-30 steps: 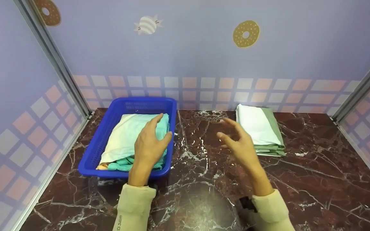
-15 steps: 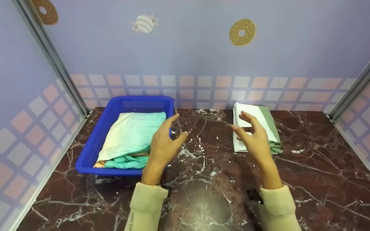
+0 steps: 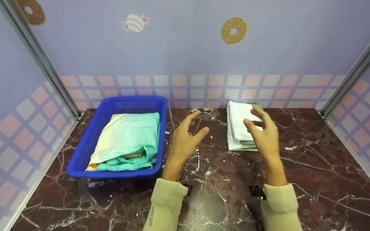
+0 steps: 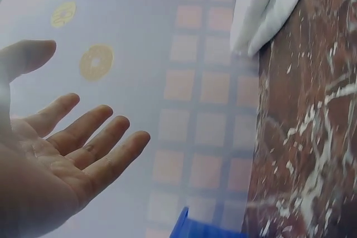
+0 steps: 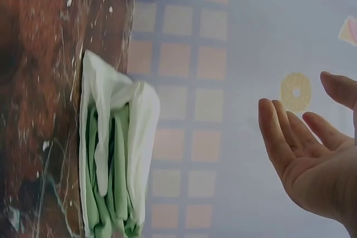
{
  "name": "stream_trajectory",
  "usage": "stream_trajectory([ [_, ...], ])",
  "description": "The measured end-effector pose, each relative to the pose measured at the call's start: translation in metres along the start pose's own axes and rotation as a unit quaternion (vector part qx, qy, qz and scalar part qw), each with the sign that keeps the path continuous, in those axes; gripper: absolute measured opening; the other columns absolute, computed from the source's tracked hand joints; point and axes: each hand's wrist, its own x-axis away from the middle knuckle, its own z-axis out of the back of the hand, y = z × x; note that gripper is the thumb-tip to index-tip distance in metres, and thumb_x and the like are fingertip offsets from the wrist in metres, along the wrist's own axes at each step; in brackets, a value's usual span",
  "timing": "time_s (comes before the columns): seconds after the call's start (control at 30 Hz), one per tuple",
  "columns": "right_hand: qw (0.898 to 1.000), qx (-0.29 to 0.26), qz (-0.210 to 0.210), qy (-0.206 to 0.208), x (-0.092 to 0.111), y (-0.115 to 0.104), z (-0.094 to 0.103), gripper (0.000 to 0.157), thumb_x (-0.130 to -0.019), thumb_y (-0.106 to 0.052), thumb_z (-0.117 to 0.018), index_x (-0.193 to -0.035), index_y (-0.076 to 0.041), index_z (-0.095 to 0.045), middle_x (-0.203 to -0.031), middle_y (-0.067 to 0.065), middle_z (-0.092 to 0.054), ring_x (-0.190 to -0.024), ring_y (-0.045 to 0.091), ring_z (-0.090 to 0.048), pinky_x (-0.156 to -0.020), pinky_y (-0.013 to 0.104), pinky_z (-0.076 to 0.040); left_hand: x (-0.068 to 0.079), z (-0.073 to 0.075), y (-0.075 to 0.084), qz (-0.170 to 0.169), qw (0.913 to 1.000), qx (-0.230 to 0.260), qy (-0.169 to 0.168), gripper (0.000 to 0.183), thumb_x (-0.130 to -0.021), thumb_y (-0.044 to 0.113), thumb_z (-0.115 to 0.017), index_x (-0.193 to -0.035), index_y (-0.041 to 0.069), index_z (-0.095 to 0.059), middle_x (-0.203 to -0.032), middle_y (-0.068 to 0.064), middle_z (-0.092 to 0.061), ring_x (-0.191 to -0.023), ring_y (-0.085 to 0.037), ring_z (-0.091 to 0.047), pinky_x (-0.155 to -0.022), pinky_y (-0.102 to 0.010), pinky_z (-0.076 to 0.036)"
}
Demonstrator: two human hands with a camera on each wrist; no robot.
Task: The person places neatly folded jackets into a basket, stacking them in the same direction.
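Observation:
A folded white and green cloth (image 3: pixel 239 123) lies on the table near the back wall, right of the middle. My right hand (image 3: pixel 264 134) is raised in front of it and overlaps its right part in the head view; the fingers hold nothing. In the right wrist view the cloth (image 5: pixel 117 143) shows its green folds inside the white layer, apart from the hand (image 5: pixel 318 154). My left hand (image 3: pixel 185 138) hovers between the blue basket (image 3: pixel 73 162) and the cloth, its fingers (image 4: pixel 100 154) spread and the palm bare. Folded cream and turquoise cloth (image 3: pixel 128 131) lies in the basket.
The table (image 3: pixel 316 179) has a dark red marbled top. A patterned wall (image 3: pixel 185 48) closes off the back, and panels with grey metal posts (image 3: pixel 43 61) stand at the left and right sides.
Both hands have moved right, the left from over the basket to beside it and the right from left of the white and green cloth to in front of it. The view has shifted slightly.

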Motion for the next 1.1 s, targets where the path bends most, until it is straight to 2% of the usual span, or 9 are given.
stream_trajectory([
  [0.2,0.999,0.021,-0.005,0.039,-0.003,0.006,0.012,0.048,-0.1,-0.009,-0.074,-0.145,0.0,-0.062,-0.143,0.015,-0.065,-0.111,0.028,-0.063,-0.085,0.022,-0.053,-0.003,-0.023,0.0,0.021,0.9989,0.036,-0.022,0.061,-0.094,0.029,-0.078,-0.151,0.016,-0.06,-0.152,-0.009,-0.058,-0.136,-0.035,-0.055,-0.107,-0.052,-0.05],
  [0.37,0.997,0.022,-0.021,0.067,-0.005,0.013,0.019,0.045,-0.101,-0.007,-0.072,-0.144,0.0,-0.062,-0.143,0.016,-0.064,-0.124,0.03,-0.061,-0.102,0.036,-0.05,-0.008,-0.045,-0.004,0.033,0.9979,0.044,-0.036,0.059,-0.093,0.03,-0.079,-0.148,0.019,-0.062,-0.15,-0.005,-0.06,-0.134,-0.031,-0.056,-0.106,-0.051,-0.05],
  [0.47,0.996,0.018,-0.046,0.077,-0.005,0.021,0.025,0.046,-0.102,-0.007,-0.07,-0.146,0.002,-0.06,-0.145,0.018,-0.062,-0.133,0.032,-0.056,-0.11,0.043,-0.046,-0.01,-0.06,-0.009,0.029,0.9981,0.028,-0.047,0.056,-0.092,0.03,-0.078,-0.145,0.018,-0.065,-0.146,-0.008,-0.063,-0.13,-0.031,-0.058,-0.106,-0.05,-0.05],
  [0.57,0.994,0.01,-0.069,0.085,-0.005,0.028,0.03,0.046,-0.103,-0.007,-0.068,-0.146,0.003,-0.059,-0.145,0.018,-0.061,-0.135,0.032,-0.054,-0.109,0.04,-0.046,-0.013,-0.074,-0.014,0.021,0.998,0.009,-0.058,0.054,-0.091,0.029,-0.077,-0.143,0.015,-0.067,-0.141,-0.009,-0.065,-0.128,-0.032,-0.06,-0.106,-0.048,-0.049],
  [0.7,0.992,0.003,-0.081,0.1,-0.008,0.034,0.033,0.044,-0.102,-0.007,-0.069,-0.144,0.003,-0.061,-0.143,0.018,-0.062,-0.13,0.028,-0.056,-0.104,0.034,-0.046,-0.019,-0.087,-0.021,0.011,0.9981,-0.007,-0.06,0.053,-0.091,0.028,-0.076,-0.142,0.014,-0.068,-0.139,-0.008,-0.067,-0.126,-0.029,-0.061,-0.106,-0.043,-0.048],
  [0.8,0.99,0.003,-0.094,0.107,-0.009,0.04,0.033,0.042,-0.102,-0.007,-0.069,-0.142,0.004,-0.063,-0.142,0.018,-0.063,-0.127,0.026,-0.056,-0.105,0.033,-0.045,-0.023,-0.097,-0.03,0.012,0.998,-0.01,-0.061,0.053,-0.091,0.027,-0.075,-0.142,0.013,-0.068,-0.139,-0.008,-0.066,-0.126,-0.028,-0.061,-0.105,-0.041,-0.048],
  [0.93,0.986,0.009,-0.137,0.098,-0.007,0.053,0.036,0.045,-0.103,-0.009,-0.067,-0.145,0.005,-0.059,-0.147,0.02,-0.06,-0.133,0.029,-0.053,-0.11,0.037,-0.043,-0.025,-0.11,-0.044,0.035,0.9966,-0.002,-0.074,0.052,-0.091,0.027,-0.075,-0.141,0.013,-0.068,-0.142,-0.011,-0.064,-0.128,-0.031,-0.061,-0.106,-0.041,-0.048],
  [1.1,0.976,0.035,-0.196,0.085,-0.005,0.07,0.045,0.057,-0.105,-0.009,-0.061,-0.158,0.003,-0.044,-0.161,0.022,-0.045,-0.149,0.035,-0.041,-0.121,0.046,-0.034,-0.023,-0.123,-0.06,0.076,0.9911,0.026,-0.106,0.054,-0.091,0.028,-0.075,-0.142,0.013,-0.068,-0.159,-0.014,-0.051,-0.139,-0.035,-0.054,-0.113,-0.043,-0.044],
])
